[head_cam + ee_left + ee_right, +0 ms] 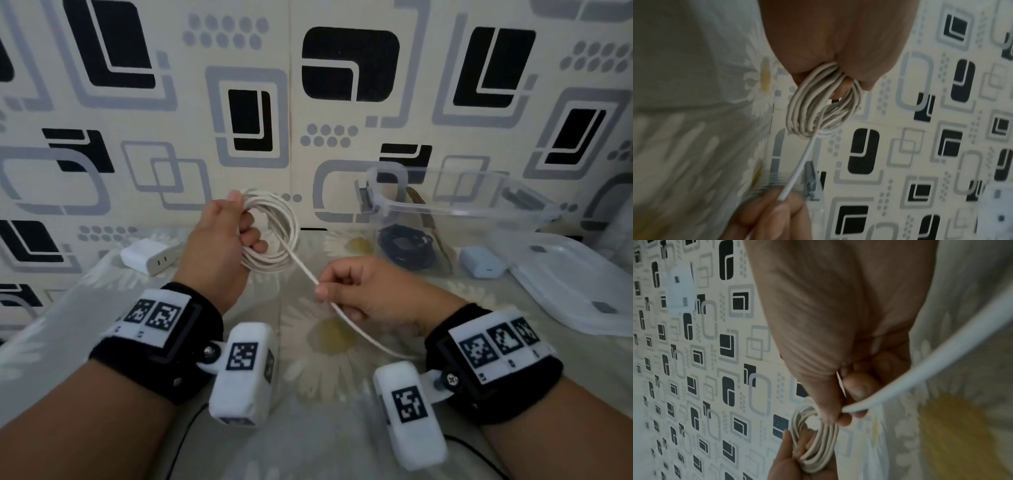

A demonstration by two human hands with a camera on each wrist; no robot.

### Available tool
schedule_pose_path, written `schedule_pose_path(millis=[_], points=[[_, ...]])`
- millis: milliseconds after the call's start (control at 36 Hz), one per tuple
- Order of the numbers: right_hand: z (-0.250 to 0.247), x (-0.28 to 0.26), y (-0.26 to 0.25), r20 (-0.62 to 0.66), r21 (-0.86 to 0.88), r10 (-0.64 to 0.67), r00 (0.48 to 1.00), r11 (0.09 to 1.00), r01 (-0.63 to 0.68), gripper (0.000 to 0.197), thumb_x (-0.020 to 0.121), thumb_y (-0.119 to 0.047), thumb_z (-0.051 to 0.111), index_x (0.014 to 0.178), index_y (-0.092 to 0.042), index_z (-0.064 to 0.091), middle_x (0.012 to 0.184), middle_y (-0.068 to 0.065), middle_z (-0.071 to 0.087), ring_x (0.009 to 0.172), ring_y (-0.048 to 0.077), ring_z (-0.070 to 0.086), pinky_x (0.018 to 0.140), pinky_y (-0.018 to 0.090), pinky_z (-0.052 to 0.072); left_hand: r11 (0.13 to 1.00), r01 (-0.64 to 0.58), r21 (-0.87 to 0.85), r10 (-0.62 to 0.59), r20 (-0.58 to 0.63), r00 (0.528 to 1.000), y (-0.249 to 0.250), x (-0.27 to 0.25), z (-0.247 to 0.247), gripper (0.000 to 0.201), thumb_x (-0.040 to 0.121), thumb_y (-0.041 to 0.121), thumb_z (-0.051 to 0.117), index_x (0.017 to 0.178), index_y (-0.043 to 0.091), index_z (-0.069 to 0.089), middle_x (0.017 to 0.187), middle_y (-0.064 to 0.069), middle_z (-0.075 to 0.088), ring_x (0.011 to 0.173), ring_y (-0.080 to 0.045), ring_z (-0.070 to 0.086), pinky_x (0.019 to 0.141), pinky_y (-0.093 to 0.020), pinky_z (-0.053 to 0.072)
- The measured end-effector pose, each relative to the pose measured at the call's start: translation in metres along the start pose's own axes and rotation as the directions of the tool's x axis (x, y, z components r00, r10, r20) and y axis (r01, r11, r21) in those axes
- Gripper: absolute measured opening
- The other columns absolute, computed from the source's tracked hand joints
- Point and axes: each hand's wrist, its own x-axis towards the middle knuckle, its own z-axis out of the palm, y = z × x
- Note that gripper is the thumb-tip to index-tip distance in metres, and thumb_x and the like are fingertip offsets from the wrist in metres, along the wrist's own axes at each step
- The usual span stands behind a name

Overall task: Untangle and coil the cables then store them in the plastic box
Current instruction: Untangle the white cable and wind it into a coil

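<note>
L hand (pixel 219 240) grips white cable (pixel 270 233) coil, R hand (pixel 356 291) pinches tail.

Light is soft, even and rather dim, casting only faint shadows; the head view is sharp at centre, its wallpaper (pixel 308 102) lines bowing toward the edges; both wrist views are smeared by motion blur, worst on the floral cloth (pixel 684 129) from 7 to 9 o'clock.
</note>
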Motion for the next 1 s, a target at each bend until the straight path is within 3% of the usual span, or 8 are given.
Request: schedule_pose_path(millis=[139, 306, 472, 556, 722, 806, 917, 1000], points=[[-0.012, 0.004, 0.001, -0.219, 0.039, -0.049, 0.975, 0.997, 0.059, 0.018, 0.094, -0.016, 0.060, 0.076, -0.017, 0.064, 0.051, -0.004, 0.053, 0.045, 0.008, 0.046, 0.050, 0.020, 0.041, 0.998, -0.007, -0.069, 0.002, -0.064, 0.998, 0.003, 0.005, -0.006, 0.020, 0.104, 0.030, 0.040, 0.088, 0.018, 0.045, 0.061, 0.007, 0.038, 0.047, -0.006, 0.034, 0.048, -0.021, 0.038], [-0.014, 0.008, 0.006, -0.523, -0.102, -0.131, 0.842, 0.991, 0.091, 0.018, 0.096, -0.024, 0.054, 0.083, -0.015, 0.062, 0.063, -0.007, 0.055, 0.057, 0.007, 0.048, 0.064, 0.026, 0.041, 0.998, 0.065, -0.019, -0.064, 0.042, 0.997, -0.003, 0.001, -0.008, 0.020, 0.104, 0.031, 0.040, 0.095, 0.016, 0.049, 0.066, 0.004, 0.046, 0.057, -0.011, 0.047, 0.065, -0.030, 0.044], [-0.017, 0.008, 0.006, -0.643, -0.125, -0.176, 0.745, 0.984, 0.125, 0.018, 0.098, -0.023, 0.050, 0.087, -0.013, 0.060, 0.060, -0.009, 0.053, 0.057, 0.004, 0.048, 0.061, 0.020, 0.040, 0.975, 0.103, 0.198, -0.115, 0.048, 0.992, -0.005, -0.005, -0.004, 0.022, 0.101, 0.032, 0.046, 0.097, 0.014, 0.059, 0.078, 0.002, 0.064, 0.079, -0.013, 0.064, 0.083, -0.036, 0.053], [-0.018, 0.008, 0.007, -0.694, -0.125, -0.187, 0.695, 0.982, 0.139, 0.018, 0.099, -0.024, 0.049, 0.086, -0.015, 0.058, 0.060, -0.008, 0.053, 0.051, 0.000, 0.047, 0.052, 0.011, 0.041, 0.953, 0.095, 0.288, -0.118, 0.061, 0.991, -0.006, -0.007, -0.001, 0.022, 0.101, 0.026, 0.047, 0.100, 0.009, 0.060, 0.082, -0.002, 0.067, 0.083, -0.015, 0.067, 0.080, -0.031, 0.056], [-0.021, 0.009, 0.005, -0.762, -0.114, -0.191, 0.619, 0.980, 0.163, 0.015, 0.099, -0.023, 0.047, 0.089, -0.015, 0.056, 0.073, 0.004, 0.060, 0.057, 0.007, 0.051, 0.058, 0.023, 0.048, 0.895, 0.043, 0.444, -0.123, 0.152, 0.981, -0.006, -0.011, 0.002, 0.023, 0.098, 0.014, 0.053, 0.119, 0.006, 0.056, 0.102, -0.010, 0.071, 0.091, -0.014, 0.072, 0.073, -0.021, 0.057], [-0.020, 0.010, 0.005, -0.765, -0.142, -0.200, 0.612, 0.979, 0.144, 0.011, 0.099, -0.020, 0.047, 0.093, -0.016, 0.055, 0.080, 0.005, 0.061, 0.069, 0.016, 0.053, 0.066, 0.035, 0.049, 0.845, 0.004, 0.535, -0.115, 0.175, 0.978, -0.006, -0.011, 0.000, 0.020, 0.099, 0.013, 0.052, 0.115, 0.005, 0.062, 0.104, -0.016, 0.071, 0.097, -0.020, 0.071, 0.083, -0.026, 0.057], [-0.021, 0.009, 0.006, -0.746, -0.208, -0.235, 0.624, 0.971, 0.117, 0.008, 0.100, -0.017, 0.045, 0.097, -0.017, 0.053, 0.082, -0.007, 0.056, 0.072, 0.006, 0.050, 0.063, 0.016, 0.041, 0.817, -0.005, 0.576, -0.093, 0.142, 0.986, -0.006, -0.009, -0.003, 0.019, 0.101, 0.014, 0.047, 0.101, 0.005, 0.063, 0.097, -0.018, 0.070, 0.088, -0.018, 0.071, 0.078, -0.023, 0.057], [-0.022, 0.008, 0.006, -0.710, -0.234, -0.229, 0.666, 0.969, 0.084, 0.009, 0.099, -0.019, 0.049, 0.093, -0.018, 0.056, 0.076, -0.010, 0.053, 0.066, 0.002, 0.047, 0.056, 0.010, 0.038, 0.879, 0.066, 0.472, -0.126, 0.097, 0.987, -0.003, -0.008, -0.004, 0.020, 0.102, 0.016, 0.044, 0.100, 0.007, 0.062, 0.088, -0.007, 0.071, 0.084, -0.015, 0.071, 0.080, -0.027, 0.057]])
